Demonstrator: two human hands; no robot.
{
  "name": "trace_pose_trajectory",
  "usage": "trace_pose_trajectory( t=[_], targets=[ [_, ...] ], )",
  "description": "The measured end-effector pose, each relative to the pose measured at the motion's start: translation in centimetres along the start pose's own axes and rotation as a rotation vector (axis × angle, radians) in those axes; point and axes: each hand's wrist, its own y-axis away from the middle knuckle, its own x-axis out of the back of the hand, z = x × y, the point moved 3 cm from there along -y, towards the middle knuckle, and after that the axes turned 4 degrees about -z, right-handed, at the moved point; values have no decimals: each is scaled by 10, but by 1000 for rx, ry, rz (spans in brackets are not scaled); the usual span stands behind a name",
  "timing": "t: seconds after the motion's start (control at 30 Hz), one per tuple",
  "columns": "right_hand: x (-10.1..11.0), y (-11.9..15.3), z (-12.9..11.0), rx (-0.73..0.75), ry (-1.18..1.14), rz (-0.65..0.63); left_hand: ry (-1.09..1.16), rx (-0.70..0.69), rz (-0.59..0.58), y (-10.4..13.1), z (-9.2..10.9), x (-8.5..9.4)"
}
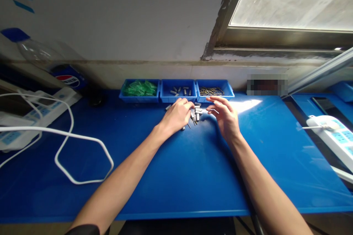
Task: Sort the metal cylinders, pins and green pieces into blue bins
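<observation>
head | left hand (178, 115): fingers curled, grip unclear | right hand (224, 115): fingers spread | stubby shiny metal pieces (198, 111) between

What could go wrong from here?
1. Loose metal pieces lie between the left hand and right hand; a stray brush might scatter them.
2. The middle bin and right bin sit side by side with different contents, which could get mixed.
3. The white cable loops near the left forearm and might snag.
</observation>
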Motion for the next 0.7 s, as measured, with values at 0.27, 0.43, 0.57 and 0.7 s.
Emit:
trace_pose_trajectory(
  t=[0.27, 0.43, 0.57, 0.7],
  targets=[
    [-1, 0, 5, -6, 76, -57, 758, 116, 160, -3, 10, 20],
    [-8, 4, 7, -66, -18, -144, 934, 196, 170, -3, 6, 16],
    [-11, 5, 4, -80, -54, -120, 874, 202, 141, -3, 4, 15],
    [-10, 3, 5, -72, -61, -99, 767, 182, 96, -3, 3, 14]
  ],
)
